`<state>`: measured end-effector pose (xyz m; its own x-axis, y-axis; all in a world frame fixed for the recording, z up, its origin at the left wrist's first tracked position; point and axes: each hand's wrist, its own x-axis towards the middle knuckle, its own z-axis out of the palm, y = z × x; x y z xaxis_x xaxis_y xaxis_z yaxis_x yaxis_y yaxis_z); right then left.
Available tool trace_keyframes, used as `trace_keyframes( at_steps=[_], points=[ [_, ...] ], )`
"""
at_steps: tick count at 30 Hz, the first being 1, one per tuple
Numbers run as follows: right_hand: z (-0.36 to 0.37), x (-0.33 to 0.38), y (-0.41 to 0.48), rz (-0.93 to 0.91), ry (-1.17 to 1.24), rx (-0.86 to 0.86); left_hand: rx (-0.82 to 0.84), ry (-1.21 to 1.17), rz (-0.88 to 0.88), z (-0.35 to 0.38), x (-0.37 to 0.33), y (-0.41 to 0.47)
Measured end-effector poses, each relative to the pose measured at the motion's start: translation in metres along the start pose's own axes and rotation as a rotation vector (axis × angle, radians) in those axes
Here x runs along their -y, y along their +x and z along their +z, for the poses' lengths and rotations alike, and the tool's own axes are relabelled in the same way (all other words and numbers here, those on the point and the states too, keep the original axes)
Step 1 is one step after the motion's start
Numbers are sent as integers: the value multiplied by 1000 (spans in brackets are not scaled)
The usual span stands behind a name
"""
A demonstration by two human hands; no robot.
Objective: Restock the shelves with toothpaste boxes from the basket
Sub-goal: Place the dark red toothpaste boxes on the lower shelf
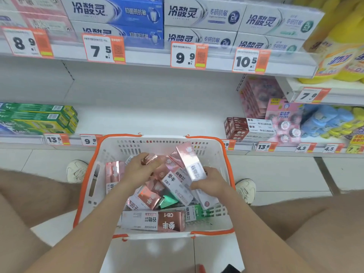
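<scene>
Inside the basket [214, 154], left hand [137, 168] pinches a pink box [150, 157], right hand [211, 181] grips a tilted box [187, 156]. Basket's loaded, shelf [153, 119] beyond it mostly bare: early days.

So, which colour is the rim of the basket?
Orange; the basket rim shows best in the head view.

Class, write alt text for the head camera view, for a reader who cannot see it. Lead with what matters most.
A person's two hands reach into a white, orange-rimmed basket of pink toothpaste boxes: the left hand grips a pink box, the right hand holds a tilted pink-and-white box. Behind stand shop shelves with boxed toothpaste and price tags.
</scene>
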<state>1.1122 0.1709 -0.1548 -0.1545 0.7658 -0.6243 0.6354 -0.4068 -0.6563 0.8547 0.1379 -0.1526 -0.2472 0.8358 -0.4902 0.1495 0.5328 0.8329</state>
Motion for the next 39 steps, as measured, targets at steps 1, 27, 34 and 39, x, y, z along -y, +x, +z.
trace_keyframes(
  at_steps=[1, 27, 34, 39],
  points=[
    [0, 0, 0, 2, 19, -3, -44, 6, -36, 1, -2, 0],
    [7, 3, 15, -147, -72, -66, 360, -68, 38, 7, -28, 4],
    [7, 23, 8, -121, 69, 149, 206, -333, -8, -3, -30, 4],
    [26, 36, -5, -126, 171, 224, 77, -390, -7, -5, -37, 7]
  ],
)
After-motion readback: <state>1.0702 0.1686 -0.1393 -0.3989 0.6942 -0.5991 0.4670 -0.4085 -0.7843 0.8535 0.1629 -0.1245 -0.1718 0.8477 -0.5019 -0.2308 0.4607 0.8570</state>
